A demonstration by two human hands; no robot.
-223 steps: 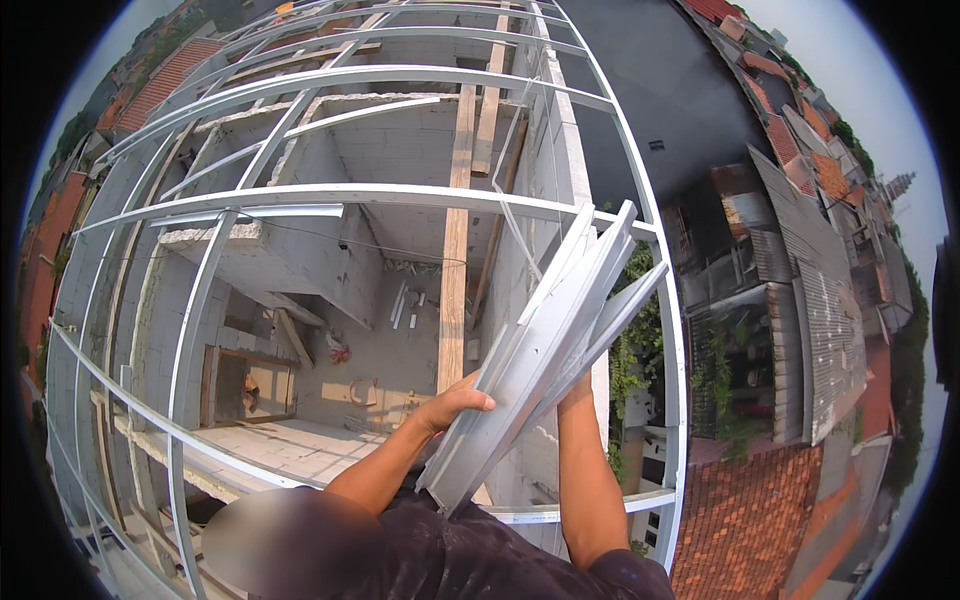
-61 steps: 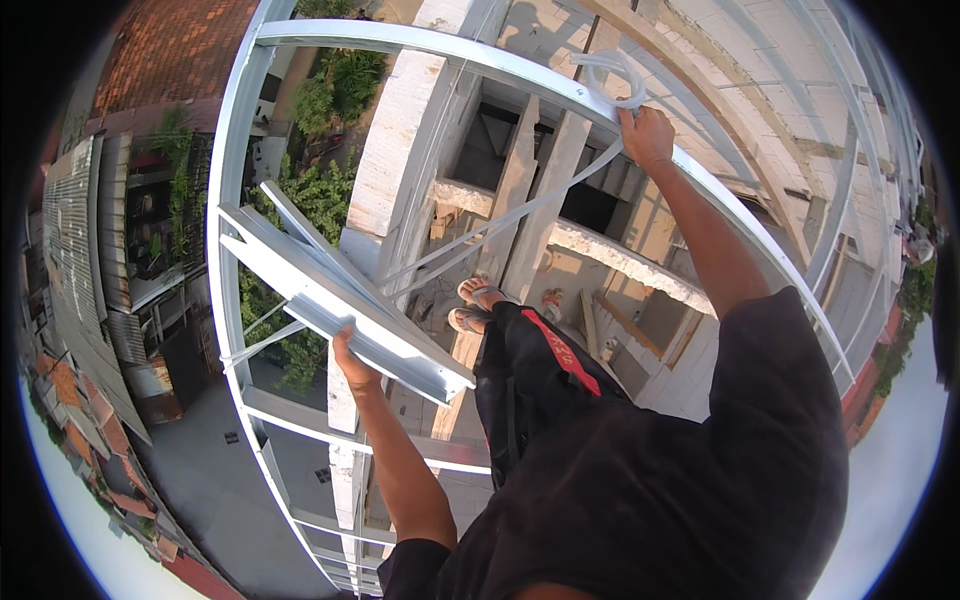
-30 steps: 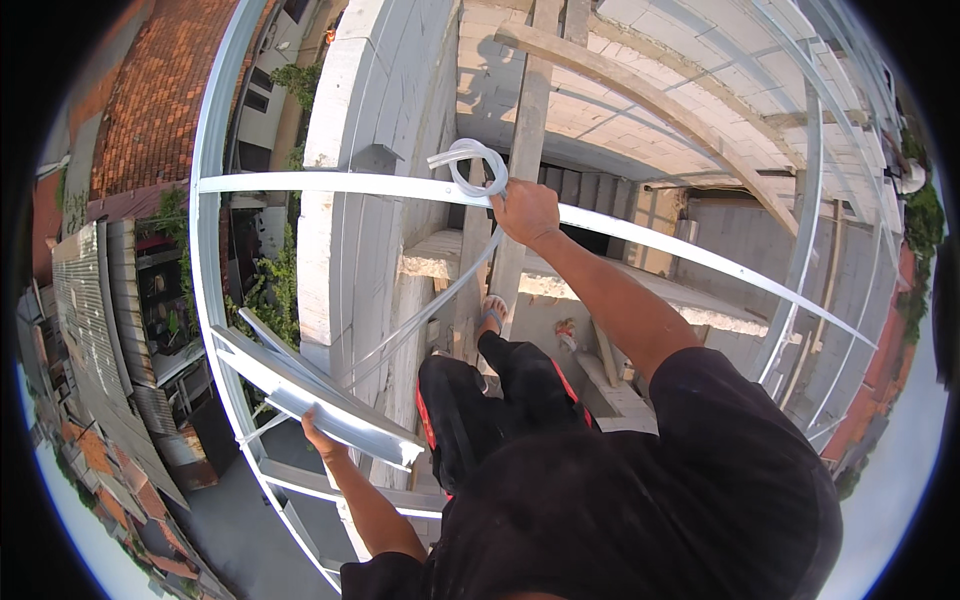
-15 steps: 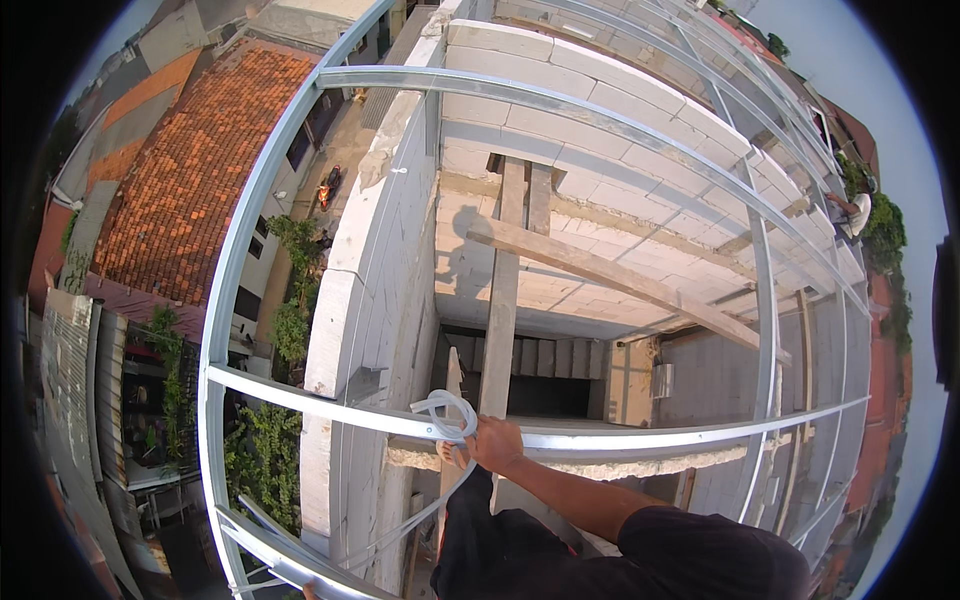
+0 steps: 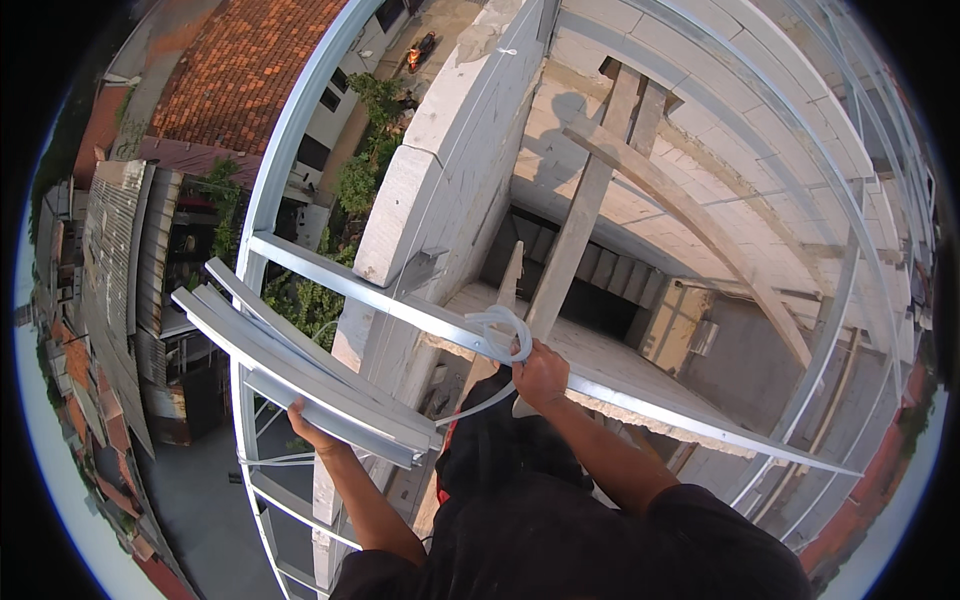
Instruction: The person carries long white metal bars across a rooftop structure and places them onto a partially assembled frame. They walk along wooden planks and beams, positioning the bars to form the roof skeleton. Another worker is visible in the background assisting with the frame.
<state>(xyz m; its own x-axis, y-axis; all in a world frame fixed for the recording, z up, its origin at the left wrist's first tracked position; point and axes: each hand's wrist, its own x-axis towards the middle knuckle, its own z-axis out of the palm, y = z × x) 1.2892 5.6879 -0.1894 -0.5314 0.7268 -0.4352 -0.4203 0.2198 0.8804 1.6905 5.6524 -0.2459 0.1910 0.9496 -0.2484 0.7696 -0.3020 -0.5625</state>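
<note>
My right hand (image 5: pixel 542 375) is closed on a looped pale, translucent hose (image 5: pixel 524 340), right against a silvery metal beam (image 5: pixel 420 312) that crosses in front of me. From the loop a length of hose runs down toward my left side. My left hand (image 5: pixel 312 428) grips the near edge of a bundle of light metal channels (image 5: pixel 300 365), its thumb over the rim and the other fingers hidden underneath. These channels lie slantwise over the left side of the metal frame.
I am high above a block-walled space with a dark stairwell (image 5: pixel 575 300) below. Wooden planks (image 5: pixel 575 240) span it. A white block wall (image 5: pixel 410 215) runs along the left, with the outer frame rail (image 5: pixel 285 130) beyond. Tiled roofs (image 5: pixel 235 80) and an alley lie lower down.
The view has swung toward the left and down. My left hand, barely showing at the lower edge before, is now in sight with the channel bundle, which sits higher. My right hand keeps the hose.
</note>
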